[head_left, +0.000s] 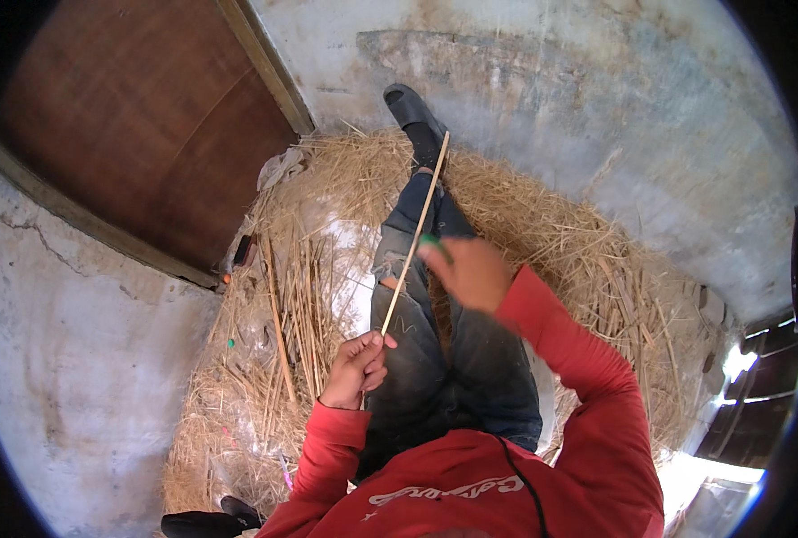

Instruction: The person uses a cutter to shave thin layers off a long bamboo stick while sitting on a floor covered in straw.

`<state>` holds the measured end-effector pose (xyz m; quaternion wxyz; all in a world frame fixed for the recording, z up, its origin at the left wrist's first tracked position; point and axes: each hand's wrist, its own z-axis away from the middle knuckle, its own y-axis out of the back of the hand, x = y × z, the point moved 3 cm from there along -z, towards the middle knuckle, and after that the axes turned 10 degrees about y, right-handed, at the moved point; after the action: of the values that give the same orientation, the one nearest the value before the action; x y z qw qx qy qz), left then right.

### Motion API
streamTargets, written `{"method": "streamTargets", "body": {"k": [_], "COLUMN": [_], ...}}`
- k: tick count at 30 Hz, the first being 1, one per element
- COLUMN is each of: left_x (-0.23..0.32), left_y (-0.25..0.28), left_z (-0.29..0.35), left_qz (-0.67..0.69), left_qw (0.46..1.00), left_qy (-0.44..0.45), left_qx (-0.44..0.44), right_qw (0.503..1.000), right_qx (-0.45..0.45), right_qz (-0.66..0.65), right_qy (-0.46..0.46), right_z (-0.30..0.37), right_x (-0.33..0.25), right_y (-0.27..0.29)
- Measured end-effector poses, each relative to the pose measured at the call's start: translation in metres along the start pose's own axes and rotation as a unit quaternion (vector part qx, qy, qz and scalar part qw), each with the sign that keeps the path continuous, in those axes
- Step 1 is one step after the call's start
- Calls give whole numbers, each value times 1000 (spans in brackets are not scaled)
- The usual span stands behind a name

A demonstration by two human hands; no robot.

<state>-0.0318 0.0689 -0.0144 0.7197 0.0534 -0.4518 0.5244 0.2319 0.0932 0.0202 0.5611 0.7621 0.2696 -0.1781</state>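
Straw-edged wall (587, 99) ahead (stick (414, 235) in left fingers (368, 352))

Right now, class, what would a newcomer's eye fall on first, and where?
Probably the bright red sweatshirt, lower centre. Then the long pale stalk slanting from the left hand toward the dark shoe, top centre. Loose straw spreads on both sides; a brown panel fills the upper left.

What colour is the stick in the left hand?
The stick is pale straw-yellow, seen best in the head view.
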Motion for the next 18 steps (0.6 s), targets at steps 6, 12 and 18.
{"method": "streamTargets", "body": {"k": [6,12,18], "left_x": [3,4,5], "left_y": [-5,-1,-1], "left_z": [-15,-16,-13], "left_qz": [23,4,-33], "left_qw": [1000,1000,999], "left_qy": [-3,-5,6], "left_qx": [11,-1,0], "right_qw": [993,997,995], "right_qx": [-102,1,54], "right_qz": [25,64,40], "right_qy": [46,33,-71], "right_z": [44,14,-9], "right_x": [-44,-6,41], "right_y": [-34,-23,-15]}}
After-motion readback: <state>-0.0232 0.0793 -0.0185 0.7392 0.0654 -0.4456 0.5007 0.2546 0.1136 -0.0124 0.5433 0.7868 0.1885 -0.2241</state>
